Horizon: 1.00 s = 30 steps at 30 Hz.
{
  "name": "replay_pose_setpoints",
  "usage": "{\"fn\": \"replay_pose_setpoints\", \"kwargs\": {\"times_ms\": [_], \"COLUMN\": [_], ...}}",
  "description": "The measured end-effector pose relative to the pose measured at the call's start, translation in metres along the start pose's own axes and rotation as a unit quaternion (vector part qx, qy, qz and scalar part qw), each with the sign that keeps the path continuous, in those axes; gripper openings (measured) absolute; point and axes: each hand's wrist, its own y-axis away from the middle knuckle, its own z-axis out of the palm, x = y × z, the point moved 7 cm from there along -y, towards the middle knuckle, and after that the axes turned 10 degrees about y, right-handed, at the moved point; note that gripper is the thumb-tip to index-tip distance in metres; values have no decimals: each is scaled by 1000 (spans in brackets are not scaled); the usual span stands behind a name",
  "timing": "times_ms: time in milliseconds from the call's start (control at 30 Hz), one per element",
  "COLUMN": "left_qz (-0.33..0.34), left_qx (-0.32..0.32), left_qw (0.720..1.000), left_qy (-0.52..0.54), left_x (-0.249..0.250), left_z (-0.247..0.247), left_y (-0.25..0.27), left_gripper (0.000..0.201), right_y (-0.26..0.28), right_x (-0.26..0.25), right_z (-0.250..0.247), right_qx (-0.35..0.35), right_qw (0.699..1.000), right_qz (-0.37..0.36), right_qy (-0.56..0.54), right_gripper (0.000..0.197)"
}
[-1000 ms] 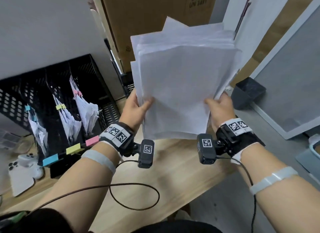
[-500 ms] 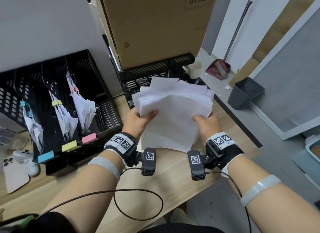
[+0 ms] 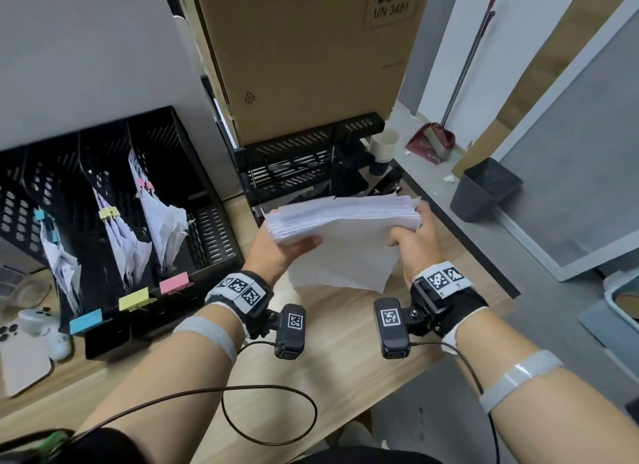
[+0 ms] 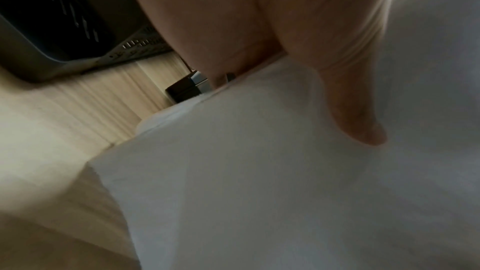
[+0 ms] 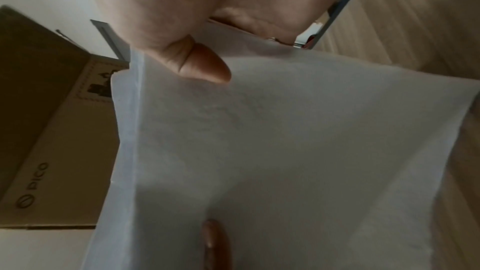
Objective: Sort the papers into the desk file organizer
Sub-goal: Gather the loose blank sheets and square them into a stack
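Nearest the camera, two forearms with wrist cameras reach out over the wooden desk (image 3: 166, 370), a brown cable (image 3: 269, 415) looping across it. Just beyond, the left hand (image 3: 276, 252) and the right hand (image 3: 416, 242) grasp a thick stack of papers (image 3: 345, 228) by its opposite side edges, each thumb pressing on the near face and the other fingers hidden behind; the stack tilts toward flat and hangs above the desk, touching nothing else. Its sheets look unevenly aligned, corners fanning at the far edge.

Further left stands the black desk file organizer (image 3: 214, 228), its slots marked by blue, yellow and pink tabs (image 3: 133, 299) and already holding clipped bundles of paper. Behind the stack sits a black mesh rack (image 3: 311, 159) carrying a cardboard box (image 3: 301, 55).

The risk, as I judge it: the loose sheets could slide out or spill when one hand lets go to pull a sheet, because nothing binds them; a floppy sheet may also snag on the clips already in the slots or land in the wrong colour's slot
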Motion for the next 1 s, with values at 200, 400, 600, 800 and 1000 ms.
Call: {"fn": "replay_pose_setpoints", "kwargs": {"times_ms": [200, 400, 600, 800, 1000], "left_qz": [5, -46, -62, -37, -5], "left_qx": [11, 6, -5, 28, 10], "left_qw": [997, 995, 996, 993, 1000], "left_qy": [76, 91, 70, 109, 28], "left_x": [12, -13, -19, 2, 5], "left_z": [4, -4, 3, 9, 7], "left_y": [0, 4, 5, -1, 0], "left_gripper": [37, 73, 46, 35, 54], "right_y": [-7, -15, -15, -13, -4], "right_x": [-30, 19, 36, 1, 17], "right_z": [-7, -27, -28, -26, -27], "right_qx": [-18, 61, 80, 89, 77], "right_qw": [997, 998, 995, 991, 997], "right_qz": [-75, 4, 41, -3, 2], "right_qy": [-1, -24, -50, -100, -24], "right_gripper": [44, 37, 32, 34, 38]}}
